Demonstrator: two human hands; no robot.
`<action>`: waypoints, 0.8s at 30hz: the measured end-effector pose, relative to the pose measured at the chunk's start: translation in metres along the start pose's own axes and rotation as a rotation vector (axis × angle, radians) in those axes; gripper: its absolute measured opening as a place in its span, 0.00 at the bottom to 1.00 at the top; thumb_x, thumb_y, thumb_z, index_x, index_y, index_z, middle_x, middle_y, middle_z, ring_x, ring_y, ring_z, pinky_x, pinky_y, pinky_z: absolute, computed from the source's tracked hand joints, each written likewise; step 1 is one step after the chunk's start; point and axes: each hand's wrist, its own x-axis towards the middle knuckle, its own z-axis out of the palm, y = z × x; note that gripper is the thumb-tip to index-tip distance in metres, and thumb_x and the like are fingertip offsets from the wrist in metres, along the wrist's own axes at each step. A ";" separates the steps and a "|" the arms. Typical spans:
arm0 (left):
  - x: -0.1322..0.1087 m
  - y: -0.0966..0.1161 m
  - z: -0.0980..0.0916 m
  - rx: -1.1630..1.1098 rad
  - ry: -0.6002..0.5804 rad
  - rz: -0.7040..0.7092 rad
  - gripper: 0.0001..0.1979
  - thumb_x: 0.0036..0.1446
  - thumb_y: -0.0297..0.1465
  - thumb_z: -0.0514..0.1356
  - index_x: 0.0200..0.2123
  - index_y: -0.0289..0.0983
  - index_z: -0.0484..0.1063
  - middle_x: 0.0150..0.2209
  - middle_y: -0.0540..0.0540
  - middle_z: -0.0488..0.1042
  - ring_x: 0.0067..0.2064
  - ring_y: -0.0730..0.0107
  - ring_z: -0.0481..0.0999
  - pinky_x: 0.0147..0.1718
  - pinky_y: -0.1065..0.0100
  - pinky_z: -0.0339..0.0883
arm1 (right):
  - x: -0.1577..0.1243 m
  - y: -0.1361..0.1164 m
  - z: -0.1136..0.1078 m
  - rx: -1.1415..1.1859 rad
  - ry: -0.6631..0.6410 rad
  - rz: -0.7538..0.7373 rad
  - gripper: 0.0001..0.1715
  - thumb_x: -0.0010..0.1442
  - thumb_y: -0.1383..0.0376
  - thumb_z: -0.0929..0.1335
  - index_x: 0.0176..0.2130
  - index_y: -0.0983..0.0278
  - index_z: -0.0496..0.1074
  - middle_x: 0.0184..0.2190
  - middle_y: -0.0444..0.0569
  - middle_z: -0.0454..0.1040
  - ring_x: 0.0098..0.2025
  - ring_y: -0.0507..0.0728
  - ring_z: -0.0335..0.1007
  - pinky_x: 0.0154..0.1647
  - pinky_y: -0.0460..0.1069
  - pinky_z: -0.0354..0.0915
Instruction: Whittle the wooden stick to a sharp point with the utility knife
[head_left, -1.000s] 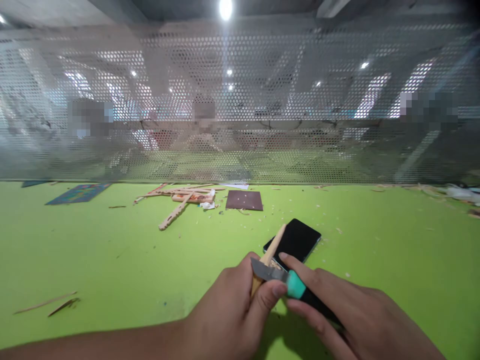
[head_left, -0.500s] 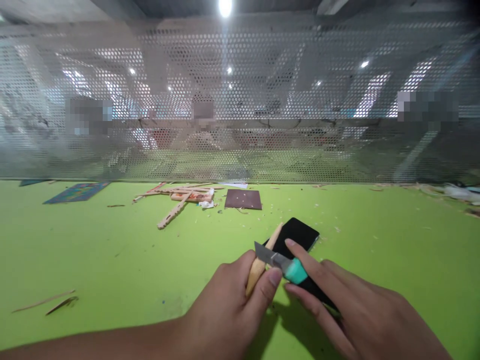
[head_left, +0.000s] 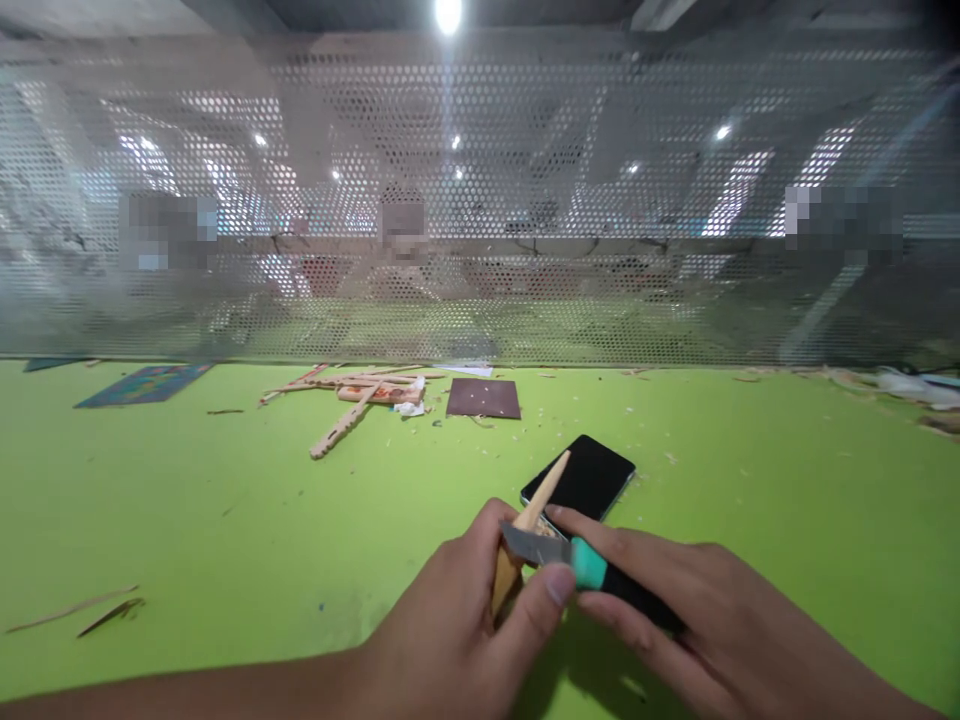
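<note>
A tapered piece of pale wood [head_left: 551,486] points away from me, its thick end gripped by my left hand [head_left: 465,600]. My right hand [head_left: 697,600] is closed round the black and teal handle of a utility knife [head_left: 590,564]. Its blade lies across the wood, close to my left thumb, which is near the back of the blade. Small shavings show at the cut. Just beyond the hands a black smartphone [head_left: 592,475] lies flat on the green table [head_left: 247,520], partly behind the wood and my right fingers.
Carved wooden sticks [head_left: 346,422] lie in a pile at the back, beside a brown sheet [head_left: 484,398]. A patterned mat [head_left: 146,385] is at far left, with thin wood slivers [head_left: 109,616] nearer me. A perforated metal screen [head_left: 480,200] rises behind, people blurred beyond it.
The knife blade has moved down along the wood toward my left hand, and shavings now show there. My right hand has shifted slightly nearer with it. The view has shifted a little.
</note>
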 end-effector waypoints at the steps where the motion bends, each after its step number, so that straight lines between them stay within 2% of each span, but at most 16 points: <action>1: 0.000 -0.001 0.000 0.007 0.005 -0.008 0.20 0.72 0.50 0.50 0.42 0.38 0.63 0.35 0.48 0.71 0.34 0.68 0.67 0.33 0.65 0.61 | 0.000 -0.002 0.000 -0.009 0.005 -0.007 0.25 0.78 0.56 0.57 0.65 0.64 0.65 0.48 0.53 0.84 0.39 0.56 0.85 0.35 0.47 0.79; 6: 0.001 -0.003 0.001 0.035 -0.019 -0.048 0.21 0.72 0.51 0.49 0.41 0.39 0.64 0.35 0.47 0.72 0.34 0.66 0.69 0.33 0.65 0.60 | -0.007 -0.006 0.009 -0.154 0.106 0.000 0.26 0.78 0.56 0.58 0.68 0.63 0.63 0.43 0.52 0.85 0.32 0.58 0.84 0.26 0.50 0.77; 10: 0.002 0.001 0.001 0.041 0.000 -0.056 0.21 0.73 0.51 0.48 0.40 0.39 0.65 0.34 0.48 0.72 0.33 0.67 0.68 0.32 0.65 0.59 | -0.012 -0.002 0.013 -0.231 0.196 0.085 0.30 0.77 0.56 0.59 0.73 0.61 0.58 0.49 0.55 0.83 0.34 0.60 0.84 0.23 0.51 0.75; 15: -0.001 0.009 -0.001 0.070 -0.016 -0.040 0.22 0.73 0.51 0.44 0.39 0.40 0.63 0.31 0.50 0.67 0.31 0.68 0.65 0.29 0.65 0.56 | -0.010 0.009 0.004 -0.270 0.299 0.083 0.28 0.76 0.59 0.62 0.71 0.59 0.61 0.52 0.53 0.82 0.34 0.60 0.84 0.26 0.50 0.75; 19: -0.003 0.008 -0.002 0.023 -0.016 -0.037 0.20 0.73 0.49 0.46 0.42 0.39 0.63 0.31 0.51 0.65 0.30 0.69 0.63 0.29 0.65 0.56 | -0.008 0.013 0.000 -0.223 0.297 0.080 0.26 0.75 0.59 0.64 0.68 0.61 0.64 0.51 0.54 0.83 0.34 0.59 0.84 0.30 0.50 0.77; 24: -0.003 0.003 -0.001 -0.092 -0.063 -0.084 0.18 0.72 0.48 0.51 0.46 0.38 0.63 0.34 0.51 0.66 0.32 0.70 0.63 0.31 0.67 0.59 | -0.009 0.014 0.005 -0.167 0.217 0.101 0.25 0.75 0.59 0.63 0.68 0.59 0.64 0.52 0.52 0.83 0.39 0.61 0.85 0.33 0.51 0.79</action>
